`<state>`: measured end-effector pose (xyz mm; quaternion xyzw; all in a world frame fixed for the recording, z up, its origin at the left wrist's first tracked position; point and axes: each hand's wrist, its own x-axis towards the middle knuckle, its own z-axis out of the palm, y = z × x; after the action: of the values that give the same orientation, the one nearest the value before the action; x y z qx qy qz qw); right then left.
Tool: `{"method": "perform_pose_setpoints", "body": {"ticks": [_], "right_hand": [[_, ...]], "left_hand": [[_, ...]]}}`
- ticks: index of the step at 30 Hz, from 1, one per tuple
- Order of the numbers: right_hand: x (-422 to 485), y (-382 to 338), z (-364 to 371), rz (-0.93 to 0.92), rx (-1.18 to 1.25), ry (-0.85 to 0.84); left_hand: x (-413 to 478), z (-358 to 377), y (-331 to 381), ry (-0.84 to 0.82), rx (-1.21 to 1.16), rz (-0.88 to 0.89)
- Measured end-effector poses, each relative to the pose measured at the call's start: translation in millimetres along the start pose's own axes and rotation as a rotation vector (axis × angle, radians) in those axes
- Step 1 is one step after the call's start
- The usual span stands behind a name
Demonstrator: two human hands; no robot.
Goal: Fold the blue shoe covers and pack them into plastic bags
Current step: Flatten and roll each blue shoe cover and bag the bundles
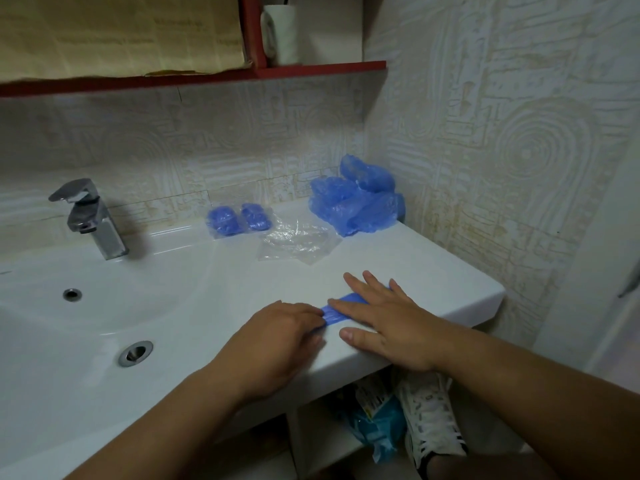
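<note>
Pressing blue shoe cover point(333, 311) flat on bench point(415, 258) right of faucet point(92, 220) with straight-fingered right hand point(388, 323); pinched its end with curled left hand point(277, 337), likely keeping the fold tight.

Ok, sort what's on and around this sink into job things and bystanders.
Job: blue shoe cover being folded, left hand pinching, right hand pressing; loose shoe cover pile; two packed bags; empty plastic bags.
Lying about: faucet; drain; white cup on red shelf; sneaker under the sink.
</note>
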<state>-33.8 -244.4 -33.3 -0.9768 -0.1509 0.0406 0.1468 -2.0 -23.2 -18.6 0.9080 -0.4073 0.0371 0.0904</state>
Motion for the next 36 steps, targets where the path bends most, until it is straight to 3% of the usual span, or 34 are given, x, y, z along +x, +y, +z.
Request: {"method": "perform_pose_setpoints", "body": {"ticks": [3,5,8,12,18,24,32,36], "right_hand": [[-0.5,-1.6,-10.9,0.053,0.072,0.317],[2.9,-2.4,-13.6,0.128,0.0,0.415],[8.7,0.1,-7.7,0.176,-0.083,0.297],[13.8,8.6,-0.3,0.072,-0.052,0.194],[0.3,-0.5,-4.7,0.071,0.079,0.317],[-20.0,-21.3,-6.0,-0.045,0.181,0.241],[-18.8,-33.0,3.4,-0.114,0.109,0.194],[-15.2,-36.6,5.0,-0.048,0.236,0.228]], "left_hand": [[7.9,-1.0,-2.9,-0.031,0.044,-0.012],[13.7,-3.4,-5.6,-0.066,0.041,-0.028],[24.5,-12.0,-4.5,-0.134,-0.009,-0.032],[34.4,-14.4,-4.8,-0.121,-0.092,-0.007],[35.1,11.7,-20.1,0.089,-0.091,0.073],[27.5,26.5,-15.1,0.239,-0.283,-0.067],[23.3,29.4,-18.6,0.21,-0.352,-0.07],[24.6,30.5,-24.8,0.171,-0.408,-0.066]]}}
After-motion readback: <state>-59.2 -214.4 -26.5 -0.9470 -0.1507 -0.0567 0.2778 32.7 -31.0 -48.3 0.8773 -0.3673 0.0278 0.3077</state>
